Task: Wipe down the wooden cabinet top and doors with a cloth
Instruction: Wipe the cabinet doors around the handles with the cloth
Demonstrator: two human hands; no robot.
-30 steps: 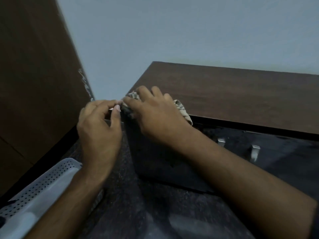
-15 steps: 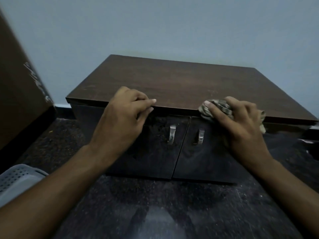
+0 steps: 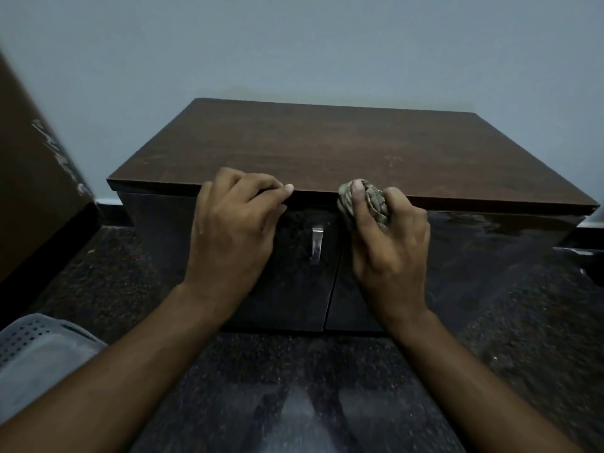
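A low wooden cabinet stands on a dark speckled floor against a pale wall, its brown top bare and its two dark doors closed. The right hand has its grip closed around a bunched, mottled cloth, the fingers curled round it and one fingertip lying over the wad; the cloth sits against the front edge of the top, just above the right door and right of the seam between the doors. The left hand rests at the same front edge above the left door, its fingers curled with the tips touching the lip of the top, its grip closed on that edge and holding nothing else. A metal handle shows on the left door between the two hands. At the lower left lies a pale perforated basket, and a brown panel stands along the left side.
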